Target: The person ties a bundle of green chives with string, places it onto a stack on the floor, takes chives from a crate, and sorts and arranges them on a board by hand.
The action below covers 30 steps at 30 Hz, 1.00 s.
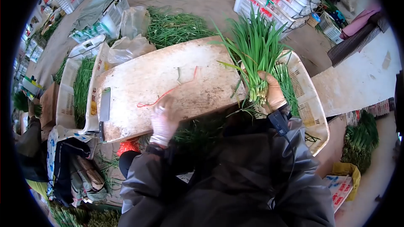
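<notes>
My right hand [274, 89], in a pale glove, is wrapped round the stem end of a bunch of garlic chives [257, 50]. The leaves fan upward, away from me, over the right end of a worn white board [210, 69]. Over the board's near edge is my left hand [165, 120], also gloved. Its fingers are smeared by motion, so their state is unclear. Just beyond them a thin red tie [166, 92] lies in a loose curve on the board. A short green scrap [179, 75] rests beside it. A cleaver [105, 105] lies along the board's left edge.
White plastic crates holding green stalks flank the board: a left crate [65, 101] and a right crate [313, 115]. Loose greens [176, 27] are heaped behind it. Stacked white baskets [265, 2] stand at the back. Another person's sleeve [31, 138] shows at far left.
</notes>
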Motion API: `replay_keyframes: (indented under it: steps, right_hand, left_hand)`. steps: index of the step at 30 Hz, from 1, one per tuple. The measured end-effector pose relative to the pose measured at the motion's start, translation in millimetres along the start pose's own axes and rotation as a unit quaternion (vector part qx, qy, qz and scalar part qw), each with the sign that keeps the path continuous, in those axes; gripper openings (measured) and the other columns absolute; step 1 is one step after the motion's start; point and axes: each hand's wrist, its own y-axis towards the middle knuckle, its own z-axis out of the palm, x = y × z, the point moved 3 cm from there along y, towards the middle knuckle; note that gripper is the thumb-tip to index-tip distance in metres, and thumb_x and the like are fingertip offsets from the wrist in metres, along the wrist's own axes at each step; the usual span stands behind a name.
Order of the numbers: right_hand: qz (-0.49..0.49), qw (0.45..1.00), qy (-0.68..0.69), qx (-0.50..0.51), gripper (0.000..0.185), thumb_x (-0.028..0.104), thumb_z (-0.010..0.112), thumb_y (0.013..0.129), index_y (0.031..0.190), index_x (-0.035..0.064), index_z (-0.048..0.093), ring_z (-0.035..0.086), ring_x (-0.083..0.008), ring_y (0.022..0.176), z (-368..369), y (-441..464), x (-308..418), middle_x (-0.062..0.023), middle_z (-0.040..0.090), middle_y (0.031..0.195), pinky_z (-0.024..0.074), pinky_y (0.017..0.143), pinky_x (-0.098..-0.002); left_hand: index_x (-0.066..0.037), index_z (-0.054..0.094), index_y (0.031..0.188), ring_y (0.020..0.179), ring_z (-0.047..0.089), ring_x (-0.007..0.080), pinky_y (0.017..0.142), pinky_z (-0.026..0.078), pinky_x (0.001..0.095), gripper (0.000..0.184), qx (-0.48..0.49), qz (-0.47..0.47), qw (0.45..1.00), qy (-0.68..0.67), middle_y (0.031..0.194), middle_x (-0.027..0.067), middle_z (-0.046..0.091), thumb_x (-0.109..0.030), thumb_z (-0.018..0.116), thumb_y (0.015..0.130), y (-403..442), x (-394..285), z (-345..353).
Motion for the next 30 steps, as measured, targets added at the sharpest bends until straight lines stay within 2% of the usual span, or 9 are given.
replay_keyframes:
  steps: [4,10,11,14,15,18,22,28,30]
  right_hand:
    - [-0.002,1.0,0.002,0.003,0.028,0.018,0.073,0.089,0.112,0.0027,0.069,0.072,-0.0238,0.084,13.7,-9.6,-9.5,-0.0114,0.074,0.102,0.0621,0.076,-0.0379]
    - [0.002,1.0,0.024,0.001,0.029,0.016,0.075,0.087,0.112,0.0023,0.07,0.073,-0.0237,0.082,26.6,-18.6,-23.6,-0.0112,0.075,0.1,0.063,0.075,-0.0389]
    - [0.01,1.0,0.02,0.008,0.027,0.015,0.074,0.088,0.111,0.0018,0.07,0.072,-0.0234,0.08,21.9,-18.5,-24.8,-0.0107,0.075,0.097,0.0631,0.073,-0.0383]
    - [0.017,1.0,0.013,0.016,0.025,0.014,0.074,0.089,0.11,0.0013,0.07,0.072,-0.023,0.079,12.2,-20.6,-24.2,-0.0104,0.074,0.096,0.063,0.072,-0.0374]
    - [0.024,0.999,0.026,0.035,0.023,0.013,0.073,0.09,0.109,0.0006,0.07,0.072,-0.023,0.079,10.3,-18.1,-24.4,-0.0103,0.074,0.095,0.0629,0.072,-0.0374]
    - [0.005,0.998,0.051,0.023,0.021,0.012,0.073,0.09,0.108,0.0009,0.07,0.072,-0.023,0.08,1.0,-16.1,-24.0,-0.0104,0.074,0.095,0.0628,0.072,-0.0371]
    - [-0.03,0.997,0.062,0.023,0.026,0.013,0.073,0.09,0.113,0.0023,0.07,0.073,-0.0232,0.084,6.7,-25.8,-7.5,-0.0112,0.074,0.101,0.0633,0.073,-0.0392]
    - [-0.079,0.992,0.097,-0.017,0.028,0.015,0.073,0.088,0.114,0.0044,0.07,0.073,-0.0232,0.079,-4.1,-22.0,8.3,-0.01,0.075,0.101,0.0636,0.067,-0.039]
    - [-0.08,0.991,0.104,-0.023,0.027,0.015,0.073,0.089,0.114,0.0062,0.07,0.072,-0.0227,0.075,-11.9,-16.8,9.3,-0.0086,0.074,0.097,0.0632,0.064,-0.039]
  left_hand:
    - [-0.009,0.054,0.145,0.131,0.056,0.0374,0.108,0.048,0.046,0.07,0.101,0.024,0.981,-0.162,0.145,0.017,0.057,-0.018,0.08,0.081,5.8,-68.8,34.2]
    - [-0.002,0.047,0.148,0.129,0.055,0.043,0.108,0.046,0.0453,0.082,0.197,0.065,0.947,-0.246,0.144,0.0241,0.054,-0.026,0.082,0.078,13.0,-155.7,65.2]
    - [-0.003,0.06,0.133,0.113,0.063,0.0418,0.095,0.052,0.0461,0.059,0.152,0.072,0.955,-0.243,0.125,0.023,0.066,-0.025,0.081,0.082,13.3,-164.1,66.4]
    - [-0.005,0.07,0.113,0.094,0.069,0.0391,0.082,0.055,0.0464,0.032,0.187,0.053,0.931,-0.308,0.1,0.0189,0.072,-0.021,0.078,0.086,13.6,-169.8,78.3]
    - [-0.007,0.075,0.104,0.085,0.071,0.0368,0.077,0.056,0.0421,0.018,0.143,0.054,0.939,-0.308,0.089,0.0169,0.073,-0.02,0.074,0.091,14.5,-173.5,70.1]
    - [-0.006,0.076,0.105,0.087,0.072,0.0343,0.077,0.056,0.0379,0.019,0.233,0.003,0.91,-0.344,0.092,0.0178,0.074,-0.021,0.074,0.093,12.5,-169.0,65.0]
    - [0.0,0.076,0.105,0.084,0.073,0.0213,0.076,0.055,0.0324,0.021,0.299,-0.011,0.867,-0.399,0.092,0.0147,0.075,-0.018,0.076,0.094,10.2,-160.2,43.7]
    - [-0.001,0.076,0.105,0.067,0.059,0.0087,0.062,0.047,0.0252,0.015,0.262,-0.084,0.854,-0.442,0.078,0.0026,0.068,-0.013,0.07,0.099,20.3,-141.1,-8.3]
    - [0.0,0.076,0.106,0.063,0.058,0.0088,0.059,0.046,0.0248,0.015,0.28,-0.175,0.803,-0.497,0.074,0.0032,0.068,-0.011,0.068,0.1,21.5,-127.0,-22.7]
